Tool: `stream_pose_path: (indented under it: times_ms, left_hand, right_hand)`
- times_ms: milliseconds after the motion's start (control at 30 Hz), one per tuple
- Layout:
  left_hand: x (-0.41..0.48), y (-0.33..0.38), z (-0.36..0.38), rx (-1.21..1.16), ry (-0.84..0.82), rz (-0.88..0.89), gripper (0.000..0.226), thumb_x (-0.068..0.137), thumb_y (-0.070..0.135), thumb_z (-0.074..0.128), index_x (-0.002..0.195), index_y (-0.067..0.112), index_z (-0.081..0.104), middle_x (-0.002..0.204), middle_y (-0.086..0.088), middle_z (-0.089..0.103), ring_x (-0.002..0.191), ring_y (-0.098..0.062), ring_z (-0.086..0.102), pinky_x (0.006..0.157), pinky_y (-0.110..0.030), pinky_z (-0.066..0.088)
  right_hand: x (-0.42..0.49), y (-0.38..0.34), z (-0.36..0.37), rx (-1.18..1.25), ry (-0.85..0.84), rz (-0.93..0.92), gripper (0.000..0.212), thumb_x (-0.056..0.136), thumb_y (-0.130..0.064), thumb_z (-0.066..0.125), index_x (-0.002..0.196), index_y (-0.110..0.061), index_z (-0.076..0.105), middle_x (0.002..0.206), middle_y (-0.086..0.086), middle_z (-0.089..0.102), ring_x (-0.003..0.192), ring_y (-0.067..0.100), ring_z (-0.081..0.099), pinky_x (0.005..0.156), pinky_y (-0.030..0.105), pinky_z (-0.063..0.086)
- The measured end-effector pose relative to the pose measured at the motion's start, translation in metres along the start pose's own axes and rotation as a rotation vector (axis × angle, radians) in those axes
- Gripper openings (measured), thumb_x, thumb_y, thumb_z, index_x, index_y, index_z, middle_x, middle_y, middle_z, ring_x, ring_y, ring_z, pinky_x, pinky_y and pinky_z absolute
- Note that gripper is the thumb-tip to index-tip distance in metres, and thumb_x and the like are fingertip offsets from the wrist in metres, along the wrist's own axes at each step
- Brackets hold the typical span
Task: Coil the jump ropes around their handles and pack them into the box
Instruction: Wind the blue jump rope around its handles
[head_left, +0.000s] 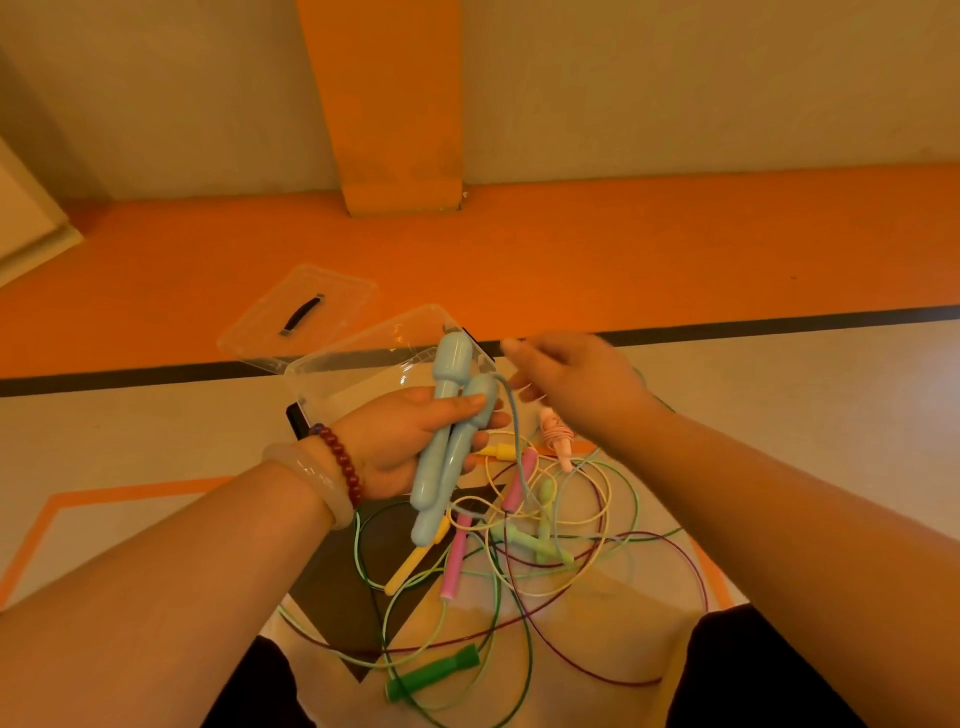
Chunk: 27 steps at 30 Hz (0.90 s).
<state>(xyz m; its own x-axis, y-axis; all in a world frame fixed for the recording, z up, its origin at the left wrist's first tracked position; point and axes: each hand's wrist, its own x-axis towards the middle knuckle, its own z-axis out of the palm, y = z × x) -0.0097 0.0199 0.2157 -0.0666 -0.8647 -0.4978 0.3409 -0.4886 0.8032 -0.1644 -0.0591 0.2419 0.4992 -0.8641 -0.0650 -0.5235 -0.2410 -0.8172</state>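
Observation:
My left hand (400, 441) grips two light blue jump-rope handles (447, 441) side by side, upright and slightly tilted. Their thin blue cord (514, 421) runs from the handle tops down toward the floor. My right hand (566, 384) is just right of the handle tops, blurred, with fingers pinched near the cord. The clear plastic box (332, 374) stands open on the floor right behind the handles. Below lie tangled ropes with yellow (410, 564), pink (454, 561), pale green (540, 540) and dark green (434, 675) handles.
The clear lid (260, 332) with a black handle lies left of and behind the box. A coiled pink rope (558, 436) rests under my right wrist. My dark-trousered knees frame the rope pile at the bottom. An orange pillar stands further back.

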Motion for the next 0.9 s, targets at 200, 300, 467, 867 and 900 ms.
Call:
stream_pose_path:
  times_ms: [200, 300, 467, 867, 900]
  left_hand:
    - [-0.003, 0.002, 0.0, 0.022, -0.011, 0.008, 0.019, 0.093, 0.014, 0.052, 0.109, 0.009, 0.059, 0.099, -0.012, 0.069, 0.071, -0.013, 0.068, 0.065, -0.026, 0.058]
    - [-0.006, 0.002, 0.0, 0.026, -0.045, -0.026, 0.034, 0.079, 0.021, 0.059, 0.112, 0.012, 0.059, 0.095, -0.01, 0.074, 0.08, -0.018, 0.071, 0.075, -0.038, 0.06]
    - [-0.007, 0.001, 0.003, 0.032, -0.073, -0.046, 0.038, 0.076, 0.025, 0.06, 0.114, 0.019, 0.061, 0.092, -0.007, 0.067, 0.082, -0.026, 0.071, 0.072, -0.053, 0.058]
    - [-0.006, 0.007, 0.002, -0.05, -0.147, -0.024, 0.021, 0.079, 0.017, 0.055, 0.097, 0.006, 0.057, 0.068, -0.002, 0.051, 0.044, -0.007, 0.039, 0.041, -0.018, 0.036]
    - [-0.007, 0.008, 0.001, -0.033, -0.158, -0.021, 0.02, 0.081, 0.019, 0.056, 0.096, 0.006, 0.057, 0.066, -0.001, 0.05, 0.044, -0.007, 0.038, 0.041, -0.018, 0.036]
  right_hand:
    - [0.003, 0.005, 0.021, 0.373, -0.06, 0.101, 0.024, 0.084, -0.019, 0.073, 0.107, -0.022, 0.067, 0.098, -0.001, 0.068, 0.086, 0.007, 0.063, 0.067, 0.017, 0.045]
    - [0.006, 0.002, 0.019, 0.486, -0.014, 0.093, 0.021, 0.085, -0.009, 0.07, 0.102, -0.022, 0.067, 0.094, -0.004, 0.066, 0.085, 0.006, 0.061, 0.065, 0.013, 0.046]
    - [0.009, 0.0, 0.01, 0.551, 0.008, 0.062, 0.028, 0.091, -0.012, 0.063, 0.119, -0.018, 0.064, 0.1, -0.009, 0.066, 0.084, -0.003, 0.058, 0.06, 0.007, 0.045]
    - [0.019, 0.013, 0.0, 0.072, 0.007, -0.172, 0.047, 0.089, -0.006, 0.058, 0.129, -0.031, 0.057, 0.131, -0.008, 0.044, 0.118, 0.001, 0.039, 0.097, 0.02, 0.031]
    - [0.02, 0.014, 0.0, 0.074, 0.01, -0.188, 0.045, 0.09, -0.01, 0.061, 0.13, -0.031, 0.057, 0.133, -0.007, 0.043, 0.118, 0.0, 0.038, 0.097, 0.018, 0.029]
